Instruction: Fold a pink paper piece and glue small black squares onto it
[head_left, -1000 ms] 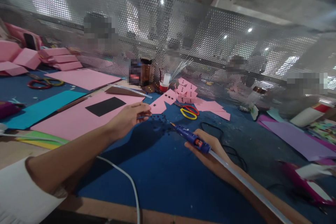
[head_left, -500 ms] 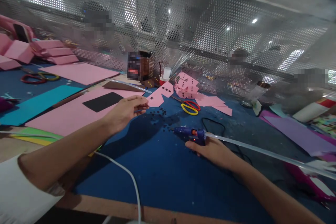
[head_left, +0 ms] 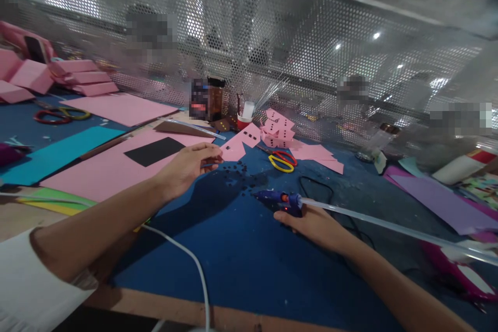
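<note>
Between the fingertips of my left hand (head_left: 196,166) is a pink paper cutout (head_left: 238,144) marked with small dark squares, held above the table. My right hand (head_left: 307,220) is wrapped round a blue glue gun (head_left: 279,199), its nozzle pointing left. A long clear glue stick (head_left: 361,217) runs out of the gun's back toward the right edge. Small black bits (head_left: 238,174) lie scattered on the blue surface between the nozzle and the cutout. Beyond them rest scissors with red and yellow handles (head_left: 282,161).
Dotted pink pieces (head_left: 277,128) are heaped behind the scissors, near a red-and-white cup (head_left: 246,114). Pink sheets (head_left: 97,166) and a black rectangle (head_left: 154,151) lie at left. Purple sheets (head_left: 443,199) are at right. A white cable (head_left: 190,257) crosses the front; perforated metal (head_left: 295,36) stands behind.
The pink paper cutout in my left hand has shifted very slightly in view. My right hand keeps the glue gun in nearly the same place.
</note>
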Demonstrator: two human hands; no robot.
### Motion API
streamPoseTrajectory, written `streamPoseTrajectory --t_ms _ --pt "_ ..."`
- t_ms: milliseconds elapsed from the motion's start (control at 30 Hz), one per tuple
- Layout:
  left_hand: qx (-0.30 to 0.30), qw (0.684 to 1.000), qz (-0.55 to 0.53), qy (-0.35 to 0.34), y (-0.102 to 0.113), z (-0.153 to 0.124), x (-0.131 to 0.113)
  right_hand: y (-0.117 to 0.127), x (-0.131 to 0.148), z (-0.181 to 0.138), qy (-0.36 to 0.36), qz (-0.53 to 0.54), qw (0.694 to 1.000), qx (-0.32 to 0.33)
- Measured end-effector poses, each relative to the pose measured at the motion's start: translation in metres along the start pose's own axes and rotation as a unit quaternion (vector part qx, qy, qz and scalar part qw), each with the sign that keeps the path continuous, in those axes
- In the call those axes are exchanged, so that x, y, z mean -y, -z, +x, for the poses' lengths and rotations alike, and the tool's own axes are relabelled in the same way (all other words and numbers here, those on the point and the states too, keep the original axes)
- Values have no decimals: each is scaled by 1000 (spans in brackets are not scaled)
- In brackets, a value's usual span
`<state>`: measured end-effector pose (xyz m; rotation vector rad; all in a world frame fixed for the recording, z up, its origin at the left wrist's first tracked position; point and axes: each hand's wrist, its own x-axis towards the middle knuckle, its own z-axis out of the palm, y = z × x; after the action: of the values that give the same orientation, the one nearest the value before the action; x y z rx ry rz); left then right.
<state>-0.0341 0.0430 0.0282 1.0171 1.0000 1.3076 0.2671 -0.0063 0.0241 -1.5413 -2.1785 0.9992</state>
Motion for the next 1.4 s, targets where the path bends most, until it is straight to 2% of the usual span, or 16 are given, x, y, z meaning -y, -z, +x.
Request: streamPoseTrajectory --t_ms 867,1400 --pt "7 1000 7 3 -2 -2 -3 0 3 3 17 -25 1000 -6" --pt "2 1000 12 1 -3 -2 -3 -1 2 4 -4 -10 1000 -10"
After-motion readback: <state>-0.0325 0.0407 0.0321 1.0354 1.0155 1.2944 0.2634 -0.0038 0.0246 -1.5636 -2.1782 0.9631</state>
